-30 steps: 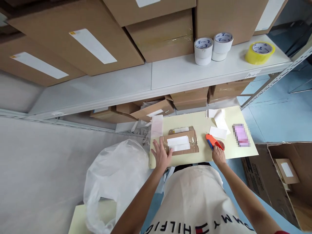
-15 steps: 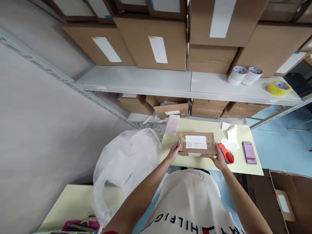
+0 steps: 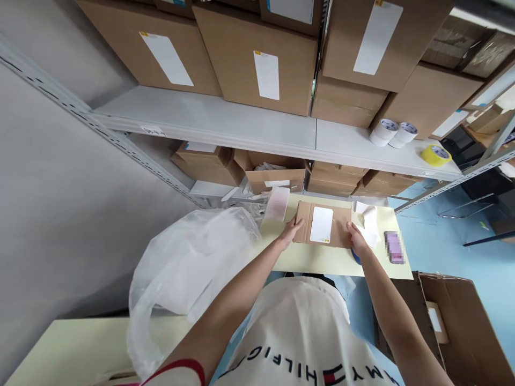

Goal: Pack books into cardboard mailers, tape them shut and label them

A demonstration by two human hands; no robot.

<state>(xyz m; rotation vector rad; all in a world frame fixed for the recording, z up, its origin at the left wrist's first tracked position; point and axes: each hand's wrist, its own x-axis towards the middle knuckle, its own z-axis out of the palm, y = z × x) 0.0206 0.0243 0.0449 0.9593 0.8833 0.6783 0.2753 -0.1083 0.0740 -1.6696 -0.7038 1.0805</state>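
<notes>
Grip is closed at both ends of a flat cardboard box [image 3: 337, 222]: its left end is held by the left hand [image 3: 291, 234], its right end by the right hand [image 3: 357, 238]. The box is held near the middle of the frame, over the pale yellow surface [image 3: 308, 262]; whether the two touch cannot be told. At the lower left of the frame, a translucent plastic bag [image 3: 191, 257] is seen, and a pinkish sheet [image 3: 277, 203] is laid left of the box. Right of centre, loose white papers [image 3: 367, 221] are spread beside the right hand, and a blurred purple item [image 3: 394, 247] is set farther right.

The box appears to be closed, and a white label [image 3: 322, 225] is fixed on the shown face; the handling is judged well advanced, though the box is not yet released and its hidden faces cannot be checked.

Against the frame half a second ago, where a taped face with a two-part label is shown, another face is now turned up. Of the tape dispenser, only a blue part [image 3: 355, 257] is left visible.
</notes>
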